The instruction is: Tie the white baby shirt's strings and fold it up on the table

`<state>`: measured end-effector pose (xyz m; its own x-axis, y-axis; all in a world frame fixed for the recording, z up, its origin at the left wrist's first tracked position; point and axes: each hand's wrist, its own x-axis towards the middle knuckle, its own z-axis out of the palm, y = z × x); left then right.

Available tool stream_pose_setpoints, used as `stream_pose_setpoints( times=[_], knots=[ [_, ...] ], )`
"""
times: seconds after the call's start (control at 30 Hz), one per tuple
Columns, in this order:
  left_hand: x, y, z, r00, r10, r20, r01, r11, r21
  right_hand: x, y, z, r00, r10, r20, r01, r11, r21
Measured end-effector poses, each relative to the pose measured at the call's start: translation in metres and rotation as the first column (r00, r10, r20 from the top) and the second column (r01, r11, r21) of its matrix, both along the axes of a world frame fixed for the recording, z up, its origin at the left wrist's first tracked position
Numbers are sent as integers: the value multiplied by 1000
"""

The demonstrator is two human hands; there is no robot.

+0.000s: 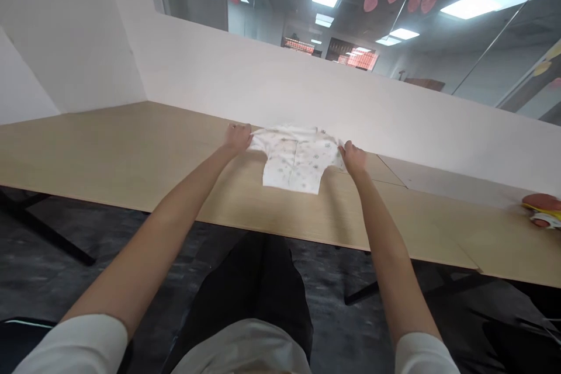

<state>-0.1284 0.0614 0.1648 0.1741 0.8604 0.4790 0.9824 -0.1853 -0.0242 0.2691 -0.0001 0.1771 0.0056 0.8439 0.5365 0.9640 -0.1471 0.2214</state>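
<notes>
Small printed shirt [293, 163] spans between left hand [239, 137] and right hand [354, 159], long axis sleeve to sleeve, fingers of each pinched on a sleeve end.

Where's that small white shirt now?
Mid-picture in the head view, the shirt is held between left hand and right hand, over the tabletop by the white wall.

Left grip [239, 137] and right grip [354, 158] hold 1 white shirt [294, 163] by 2 sleeves [259, 141].
</notes>
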Motion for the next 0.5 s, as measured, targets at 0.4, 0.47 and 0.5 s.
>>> stream_pose_setpoints(
  times=[0.4, 0.47, 0.5],
  knots=[
    [-69, -69, -108, 897, -414, -157, 389, 906, -166, 6, -96, -110, 772, 585, 250, -408, 757, -511],
    [-77, -79, -121, 866, -457, -205, 418, 885, -207, 8, -112, -123, 766, 602, 227, -402, 723, -562],
    [-81, -82, -126, 860, -462, -216, 420, 882, -215, 10, -118, -127, 782, 586, 214, -385, 724, -573]
  ],
)
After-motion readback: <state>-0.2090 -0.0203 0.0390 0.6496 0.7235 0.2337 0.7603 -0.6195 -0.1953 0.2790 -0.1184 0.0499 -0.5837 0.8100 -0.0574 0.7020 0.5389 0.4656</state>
